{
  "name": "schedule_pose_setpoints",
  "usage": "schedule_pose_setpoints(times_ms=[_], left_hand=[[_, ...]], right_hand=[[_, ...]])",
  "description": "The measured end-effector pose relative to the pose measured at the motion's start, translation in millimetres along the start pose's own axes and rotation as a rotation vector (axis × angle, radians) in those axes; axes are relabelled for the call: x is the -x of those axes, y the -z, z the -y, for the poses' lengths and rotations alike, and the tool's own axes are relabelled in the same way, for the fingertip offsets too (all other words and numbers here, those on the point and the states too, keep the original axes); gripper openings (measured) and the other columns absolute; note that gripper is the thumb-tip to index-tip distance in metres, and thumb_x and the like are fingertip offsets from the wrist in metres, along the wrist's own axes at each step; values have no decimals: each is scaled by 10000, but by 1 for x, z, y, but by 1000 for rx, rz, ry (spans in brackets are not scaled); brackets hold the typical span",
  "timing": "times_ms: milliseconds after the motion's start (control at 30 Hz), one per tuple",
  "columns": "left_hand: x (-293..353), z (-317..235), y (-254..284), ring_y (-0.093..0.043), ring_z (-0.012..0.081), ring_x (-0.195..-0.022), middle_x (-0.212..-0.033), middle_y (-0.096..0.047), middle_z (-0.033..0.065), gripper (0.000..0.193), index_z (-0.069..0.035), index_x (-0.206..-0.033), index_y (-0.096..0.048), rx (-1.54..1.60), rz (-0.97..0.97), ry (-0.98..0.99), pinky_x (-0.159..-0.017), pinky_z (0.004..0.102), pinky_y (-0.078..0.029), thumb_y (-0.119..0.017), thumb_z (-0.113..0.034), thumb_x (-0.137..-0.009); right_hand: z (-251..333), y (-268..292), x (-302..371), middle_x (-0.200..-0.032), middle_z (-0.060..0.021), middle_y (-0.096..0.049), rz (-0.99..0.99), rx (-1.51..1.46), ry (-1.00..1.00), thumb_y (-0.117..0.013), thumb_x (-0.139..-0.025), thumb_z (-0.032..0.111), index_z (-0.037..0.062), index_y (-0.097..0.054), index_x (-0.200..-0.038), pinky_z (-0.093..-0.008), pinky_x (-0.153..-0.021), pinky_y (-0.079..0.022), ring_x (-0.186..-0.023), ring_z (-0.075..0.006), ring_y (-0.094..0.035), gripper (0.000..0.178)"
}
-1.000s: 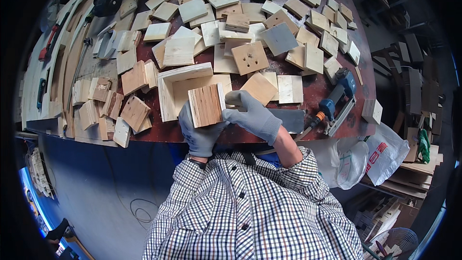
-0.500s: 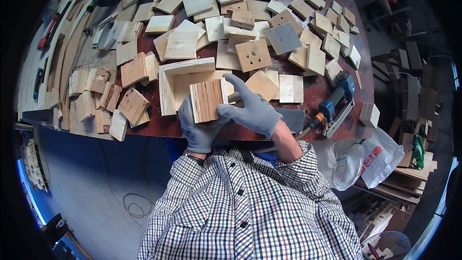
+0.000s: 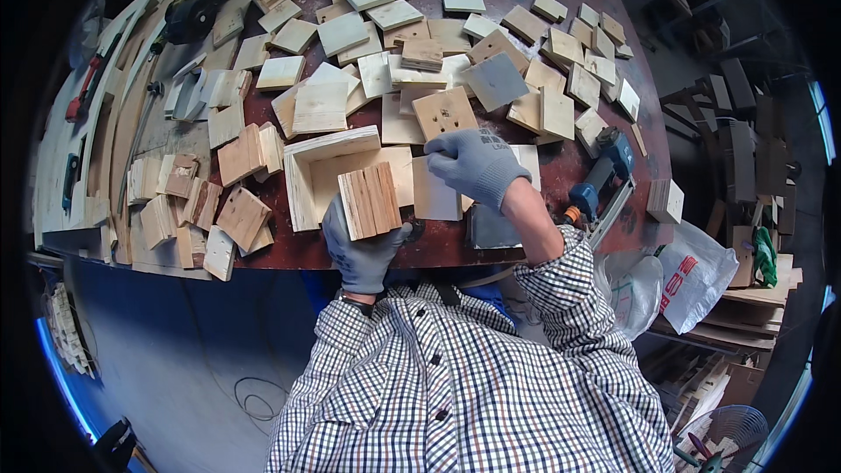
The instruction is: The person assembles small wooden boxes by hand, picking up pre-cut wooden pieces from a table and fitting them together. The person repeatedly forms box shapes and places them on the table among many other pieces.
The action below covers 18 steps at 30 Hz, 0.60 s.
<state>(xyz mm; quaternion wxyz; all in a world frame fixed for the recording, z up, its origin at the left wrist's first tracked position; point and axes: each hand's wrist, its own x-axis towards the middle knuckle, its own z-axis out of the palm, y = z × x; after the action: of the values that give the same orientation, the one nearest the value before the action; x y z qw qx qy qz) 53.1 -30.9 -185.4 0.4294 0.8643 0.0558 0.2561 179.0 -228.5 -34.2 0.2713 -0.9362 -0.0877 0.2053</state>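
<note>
My left hand [image 3: 361,250], in a grey glove, is closed around a stack of small wooden boards [image 3: 370,201], their striped edges facing up. Right behind the stack sits an open-sided wooden box frame [image 3: 302,184] with pale plywood edges. My right hand [image 3: 480,165], gloved too, is closed at the top edge of a thin square wooden board [image 3: 435,191]; its fingertips are partly hidden. This board is apart from the stack, to its right. Beyond my right hand lies a tan board with dark holes [image 3: 443,112].
Many loose square boards [image 3: 343,33] cover the far part of the dark red table [image 3: 263,254]. A blue nail gun [image 3: 604,175] with a hose fitting lies at the right. More blocks [image 3: 200,177] are heaped at the left. A dark grey flat piece [image 3: 498,228] lies near the front edge.
My right hand has moved away from the stack to the right and now holds a square board beside it. The left hand keeps its hold on the stack. The view has shifted slightly.
</note>
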Motion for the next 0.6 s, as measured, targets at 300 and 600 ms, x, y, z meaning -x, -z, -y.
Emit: schedule_pose_setpoints(times_ms=[300, 600], left_hand=[[-6, -11, 3, -604, 377, -1178, -1250, -621, 176, 1026, -5, -1373, -558, 36, -36, 15, -1032, 487, -478, -982, -471, -564], [-8, -7, 7, -628, 350, -1182, -1298, -599, 175, 1044, -1, -1396, -513, -37, 49, 6, -1008, 460, -519, -991, -514, -622]], right_hand=[[17, -31, -17, -1180, -238, -730, 298, -322, -55, -357, -1037, 665, 46, -663, -1316, -423, -1041, -497, -1156, -386, -689, 744], [1, -47, 10, -1222, -262, -724, 411, -424, 41, -460, -1044, 537, 141, -208, -1682, -425, -993, -519, -1100, -380, -717, 792]])
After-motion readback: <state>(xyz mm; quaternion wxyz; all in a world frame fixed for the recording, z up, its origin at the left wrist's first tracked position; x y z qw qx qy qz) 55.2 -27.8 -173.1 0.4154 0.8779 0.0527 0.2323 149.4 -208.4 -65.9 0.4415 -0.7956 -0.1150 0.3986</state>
